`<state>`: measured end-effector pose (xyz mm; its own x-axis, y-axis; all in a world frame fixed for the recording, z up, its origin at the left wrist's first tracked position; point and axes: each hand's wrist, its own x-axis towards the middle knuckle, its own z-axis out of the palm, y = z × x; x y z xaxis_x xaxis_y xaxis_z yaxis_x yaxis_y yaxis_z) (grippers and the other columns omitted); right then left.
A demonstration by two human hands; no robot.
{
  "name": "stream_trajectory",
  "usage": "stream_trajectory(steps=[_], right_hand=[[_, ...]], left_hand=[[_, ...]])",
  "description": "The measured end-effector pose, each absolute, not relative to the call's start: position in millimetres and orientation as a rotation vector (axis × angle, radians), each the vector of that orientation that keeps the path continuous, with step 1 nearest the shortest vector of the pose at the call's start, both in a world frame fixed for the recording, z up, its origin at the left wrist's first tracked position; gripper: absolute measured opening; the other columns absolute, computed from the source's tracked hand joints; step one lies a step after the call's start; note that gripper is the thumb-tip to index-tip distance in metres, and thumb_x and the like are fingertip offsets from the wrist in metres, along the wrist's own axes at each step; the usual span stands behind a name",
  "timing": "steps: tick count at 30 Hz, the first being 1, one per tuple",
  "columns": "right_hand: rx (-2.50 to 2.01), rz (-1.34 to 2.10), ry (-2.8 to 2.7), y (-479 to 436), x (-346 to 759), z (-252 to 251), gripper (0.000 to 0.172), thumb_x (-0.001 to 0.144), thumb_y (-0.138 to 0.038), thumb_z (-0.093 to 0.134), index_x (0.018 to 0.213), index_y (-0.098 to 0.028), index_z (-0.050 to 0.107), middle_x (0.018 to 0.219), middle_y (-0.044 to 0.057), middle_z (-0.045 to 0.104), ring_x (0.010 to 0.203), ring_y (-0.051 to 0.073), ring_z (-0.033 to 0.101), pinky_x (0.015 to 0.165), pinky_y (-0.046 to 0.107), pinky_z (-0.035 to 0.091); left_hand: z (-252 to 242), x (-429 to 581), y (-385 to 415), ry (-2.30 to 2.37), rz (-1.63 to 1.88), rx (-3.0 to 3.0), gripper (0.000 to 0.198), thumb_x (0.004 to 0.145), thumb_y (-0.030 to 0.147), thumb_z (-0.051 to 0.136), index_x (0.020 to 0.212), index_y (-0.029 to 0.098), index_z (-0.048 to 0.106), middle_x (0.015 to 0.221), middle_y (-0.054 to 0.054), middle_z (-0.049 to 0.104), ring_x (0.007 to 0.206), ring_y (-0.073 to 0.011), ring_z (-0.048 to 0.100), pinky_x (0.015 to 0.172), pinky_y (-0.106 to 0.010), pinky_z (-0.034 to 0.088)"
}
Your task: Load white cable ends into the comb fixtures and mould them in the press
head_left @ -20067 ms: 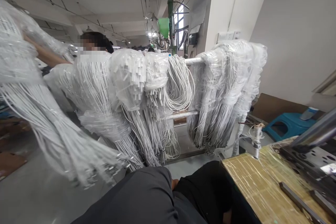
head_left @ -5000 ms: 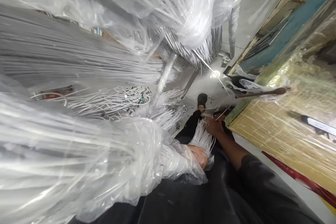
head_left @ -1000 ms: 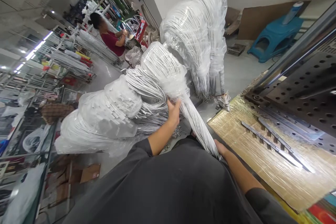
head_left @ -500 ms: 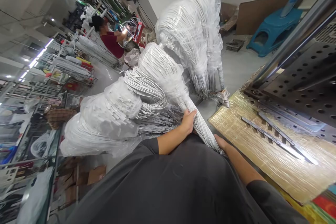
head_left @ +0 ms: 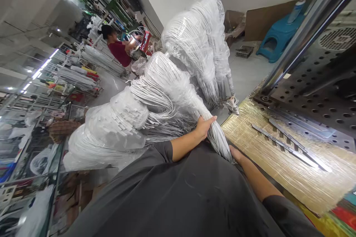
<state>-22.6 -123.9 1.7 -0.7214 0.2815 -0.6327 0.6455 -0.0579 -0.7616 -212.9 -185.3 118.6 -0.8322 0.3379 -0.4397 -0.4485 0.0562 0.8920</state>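
The left hand is closed around the bundle of white cables, its thumb lying across the top; the right hand touches the lower end of that bundle, but its fingers are out of sight behind the cables, so whether they are closed cannot be told. The bundle slants down toward the person's dark top, its bare cables showing around the hands, its upper part wrapped in clear plastic. Touching the bundle's upper part on its left hangs a loose coil of white cable, and left of that come bagged bundles with many pale ends showing. Beyond the bundle stand more plastic-wrapped bundles, dangling thin ends. To the bundle's right is a bench topped with film-covered brown board, bearing two slim metal bars and, past them, a perforated metal plate beside a shiny column. Well beyond the bundle, to its right, a blue stool carries a can in front of leaning cardboard. Far beyond the bundle, to its left, a co-worker in dark red is busy at something too small to make out; a woven basket lies well left of the bundle.
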Motion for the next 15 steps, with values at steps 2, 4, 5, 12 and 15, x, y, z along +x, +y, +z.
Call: stream_trajectory(steps=[2,4,5,12,15], right_hand=[[1.021,-1.875,1.869,-122,-22,-1,0.056,0.094,-0.051,0.034,0.102,-0.014,0.074,0.104,0.017,0.075,0.109,0.033,0.067,0.104,0.044,0.048],[1.028,-1.914,1.833,-120,-24,-3,0.058,0.092,-0.056,0.037,0.105,-0.014,0.075,0.110,0.018,0.074,0.117,0.036,0.064,0.110,0.048,0.044],[1.023,-1.943,1.820,-119,-26,-4,0.060,0.091,-0.059,0.040,0.108,-0.014,0.075,0.114,0.018,0.073,0.122,0.037,0.061,0.113,0.049,0.041],[0.812,-2.265,1.841,-123,-61,0,0.087,0.074,-0.081,0.049,0.130,-0.018,0.070,0.154,0.012,0.051,0.151,0.035,0.033,0.127,0.044,0.020],[0.577,-2.349,1.931,-128,-82,17,0.080,0.084,-0.081,0.037,0.122,-0.020,0.073,0.156,0.010,0.049,0.148,0.032,0.038,0.125,0.042,0.023]], left_hand=[[123,-206,-190,1.688,1.806,-0.057,0.050,0.054,0.041,0.095,0.085,0.016,0.065,0.078,-0.004,0.071,0.073,-0.0193,0.065,0.077,-0.033,0.052],[132,-201,-196,1.591,1.752,-0.062,0.051,0.054,0.042,0.096,0.085,0.015,0.065,0.074,-0.006,0.071,0.070,-0.0205,0.065,0.072,-0.035,0.052],[138,-199,-200,1.542,1.730,-0.069,0.052,0.054,0.041,0.096,0.087,0.014,0.066,0.072,-0.006,0.070,0.069,-0.0211,0.065,0.072,-0.035,0.052],[171,-198,-239,1.249,1.634,-0.090,0.038,0.060,0.026,0.092,0.084,0.013,0.066,0.068,-0.005,0.067,0.071,-0.0209,0.068,0.077,-0.037,0.054],[182,-202,-250,1.181,1.581,-0.083,0.034,0.062,0.024,0.089,0.086,0.013,0.067,0.070,-0.006,0.069,0.072,-0.0207,0.068,0.078,-0.037,0.054]])
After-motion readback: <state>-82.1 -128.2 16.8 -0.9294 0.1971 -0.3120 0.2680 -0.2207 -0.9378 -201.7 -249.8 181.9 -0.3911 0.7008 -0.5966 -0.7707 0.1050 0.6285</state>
